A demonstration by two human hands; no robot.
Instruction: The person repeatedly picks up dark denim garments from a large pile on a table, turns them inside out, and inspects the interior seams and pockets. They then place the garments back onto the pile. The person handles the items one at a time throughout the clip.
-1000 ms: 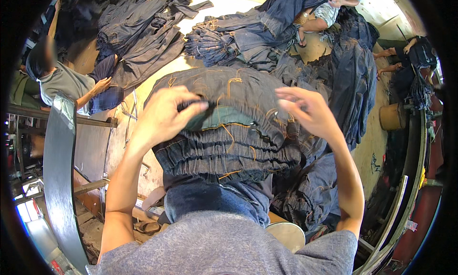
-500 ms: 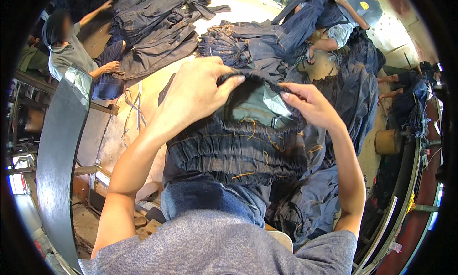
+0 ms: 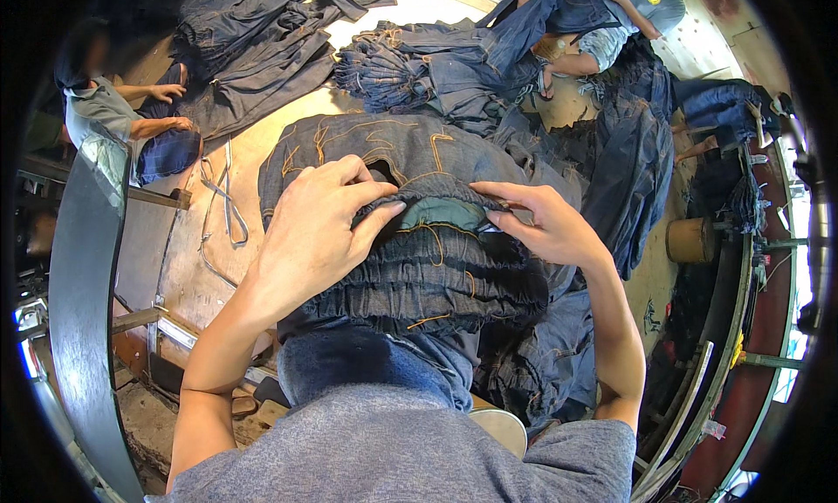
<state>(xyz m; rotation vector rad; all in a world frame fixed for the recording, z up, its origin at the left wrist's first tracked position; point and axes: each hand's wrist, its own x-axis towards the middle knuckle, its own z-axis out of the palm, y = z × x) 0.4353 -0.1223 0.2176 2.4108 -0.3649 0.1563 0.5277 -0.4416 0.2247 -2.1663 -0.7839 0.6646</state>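
From where I stand, the dark trousers (image 3: 419, 280) are bunched over the person's lap, on top of the blue jeans (image 3: 358, 363) worn there, and the work on them looks part-way to me. The gathers are already in: the waistband (image 3: 441, 186) puckers tightly, with more crimped rows below it, though I can't tell whether those rows belong to one garment or several stacked together. The seams are sewn, and a green lining (image 3: 445, 213) shows in the opening just under the raised edge. What seems unfinished is the trimming, since loose orange threads (image 3: 438, 154) trail over the cloth uncut. The left hand (image 3: 310, 224) has its thumb and fingers narrowed on the near-left part of the band, and the right hand (image 3: 554, 224) pinches the same edge a little to the right, so the band is held between the two. Around them, the pile of denim (image 3: 637, 145) on the right and the heap of dark garments (image 3: 262, 58) at the far left cover much of the floor (image 3: 231, 246); whether those pieces are finished or waiting, I can't tell.
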